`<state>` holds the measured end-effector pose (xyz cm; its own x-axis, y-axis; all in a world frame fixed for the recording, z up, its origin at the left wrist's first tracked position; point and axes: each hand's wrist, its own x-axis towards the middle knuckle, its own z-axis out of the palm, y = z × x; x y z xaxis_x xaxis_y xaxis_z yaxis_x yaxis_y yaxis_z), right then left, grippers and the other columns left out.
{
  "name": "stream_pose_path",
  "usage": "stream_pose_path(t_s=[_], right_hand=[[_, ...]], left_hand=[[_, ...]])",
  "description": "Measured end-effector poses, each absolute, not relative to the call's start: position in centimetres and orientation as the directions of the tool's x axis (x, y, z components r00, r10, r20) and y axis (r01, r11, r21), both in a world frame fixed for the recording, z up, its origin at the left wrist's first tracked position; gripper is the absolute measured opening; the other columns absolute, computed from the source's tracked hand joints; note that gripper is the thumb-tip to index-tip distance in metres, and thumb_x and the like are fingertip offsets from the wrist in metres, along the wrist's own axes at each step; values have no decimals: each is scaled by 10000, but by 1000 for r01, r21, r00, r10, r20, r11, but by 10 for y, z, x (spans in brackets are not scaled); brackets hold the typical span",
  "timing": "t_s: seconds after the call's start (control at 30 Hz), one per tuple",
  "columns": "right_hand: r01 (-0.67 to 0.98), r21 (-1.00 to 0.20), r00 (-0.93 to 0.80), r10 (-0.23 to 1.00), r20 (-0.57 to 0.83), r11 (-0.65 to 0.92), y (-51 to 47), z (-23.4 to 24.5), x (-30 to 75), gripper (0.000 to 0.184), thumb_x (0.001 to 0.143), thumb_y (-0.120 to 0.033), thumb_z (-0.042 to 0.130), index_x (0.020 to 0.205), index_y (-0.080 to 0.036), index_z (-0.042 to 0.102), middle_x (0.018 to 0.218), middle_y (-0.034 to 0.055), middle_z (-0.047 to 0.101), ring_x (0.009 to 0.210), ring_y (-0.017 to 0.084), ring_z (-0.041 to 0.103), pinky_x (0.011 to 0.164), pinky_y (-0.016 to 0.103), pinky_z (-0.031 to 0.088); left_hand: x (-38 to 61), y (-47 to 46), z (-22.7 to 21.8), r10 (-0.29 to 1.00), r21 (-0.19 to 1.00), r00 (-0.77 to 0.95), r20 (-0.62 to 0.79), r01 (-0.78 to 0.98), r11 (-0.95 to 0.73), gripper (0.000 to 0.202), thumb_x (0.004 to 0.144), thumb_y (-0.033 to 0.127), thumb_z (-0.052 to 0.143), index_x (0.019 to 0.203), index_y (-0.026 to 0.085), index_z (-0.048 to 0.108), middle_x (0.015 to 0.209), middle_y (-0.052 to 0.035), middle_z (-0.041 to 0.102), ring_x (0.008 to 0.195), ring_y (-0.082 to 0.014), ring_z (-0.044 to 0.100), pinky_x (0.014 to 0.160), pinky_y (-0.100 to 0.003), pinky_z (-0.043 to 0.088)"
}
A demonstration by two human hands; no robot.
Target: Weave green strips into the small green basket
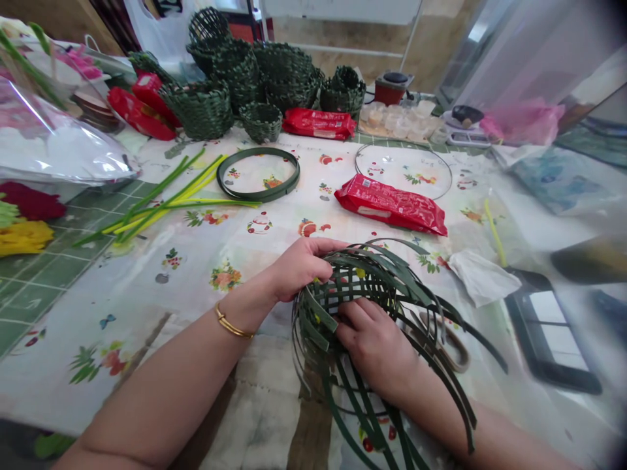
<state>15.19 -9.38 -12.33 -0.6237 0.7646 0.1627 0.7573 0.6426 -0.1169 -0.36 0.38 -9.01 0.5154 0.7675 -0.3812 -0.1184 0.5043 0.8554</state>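
A half-woven basket (377, 287) of dark green plastic strips lies on its side on the flowered tablecloth, its loose strip ends fanning toward me. My left hand (301, 264) grips its upper left rim, fingers curled over the strips. My right hand (375, 343) reaches inside the basket among the strips, fingers bent against the woven bottom; whether they pinch a strip is hidden. A gold bangle (232, 323) circles my left wrist.
Finished green baskets (245, 85) stand at the back. A coil of green strip (258, 173), loose green and yellow strips (166, 202), red packets (392, 203), a wire ring (402, 171), scissors (448, 343), crumpled tissue (482, 277) and a dark tray (553, 333) lie about.
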Motion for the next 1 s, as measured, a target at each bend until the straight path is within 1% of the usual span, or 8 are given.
stream_pose_path(t_s=[0.17,0.3,0.47,0.57,0.67,0.77,0.9,1.0], right_hand=[[746,-94,-645,750,144,659,-98,-118,151,73,784,-144,618,817,-173,676,860,75,625,784,226,558,685,344,497],[744,-109,-640,750,170,660,-100,-121,154,127,784,-138,612,889,-157,679,887,92,625,786,238,562,708,371,505],[704,-344,-591,781,201,622,-94,-120,162,148,781,-118,572,837,-198,683,835,73,594,786,218,545,714,357,495],[676,-426,-592,787,173,602,-93,-116,162,136,835,-206,543,805,-194,675,825,73,581,792,210,539,735,373,486],[683,-426,-575,796,188,594,-94,-115,159,199,879,-245,504,761,-187,654,826,76,581,779,202,538,719,369,481],[719,-380,-552,810,197,582,-92,-116,157,154,857,-184,528,734,-172,620,768,64,580,716,194,535,658,346,479],[725,-370,-556,811,183,581,-87,-116,157,94,833,-137,550,758,-163,601,711,40,570,675,189,538,627,327,478],[712,-391,-573,804,156,583,-84,-112,158,89,828,-137,566,747,-162,591,732,45,571,694,195,545,634,330,480]], left_hand=[[0,1,-83,775,851,479,-414,-101,516,607,443,-7,482,999,115,695,687,-29,687,569,-159,619,460,-212,452],[2,-1,-76,779,862,454,-433,-44,505,623,461,-9,473,1027,132,694,673,-24,682,521,-141,597,428,-198,425],[5,-5,-73,792,886,441,-422,13,464,608,500,-1,488,1051,155,692,706,-20,690,522,-128,590,450,-202,432],[5,-7,-73,803,900,443,-399,23,435,581,520,-2,511,1048,158,694,729,-18,694,590,-144,618,518,-224,475],[5,-8,-74,821,922,442,-362,38,386,551,535,-5,535,1030,169,705,783,-17,707,680,-158,641,599,-239,502],[5,-7,-76,831,934,442,-339,49,355,534,543,-3,541,1019,173,710,815,-20,713,719,-164,645,629,-246,507],[5,-6,-76,813,918,451,-369,40,394,561,539,5,512,1045,160,698,790,-24,708,664,-159,635,576,-242,491],[4,-6,-77,802,911,466,-372,21,411,570,534,11,499,1050,156,694,800,-25,710,652,-151,628,542,-225,473]])
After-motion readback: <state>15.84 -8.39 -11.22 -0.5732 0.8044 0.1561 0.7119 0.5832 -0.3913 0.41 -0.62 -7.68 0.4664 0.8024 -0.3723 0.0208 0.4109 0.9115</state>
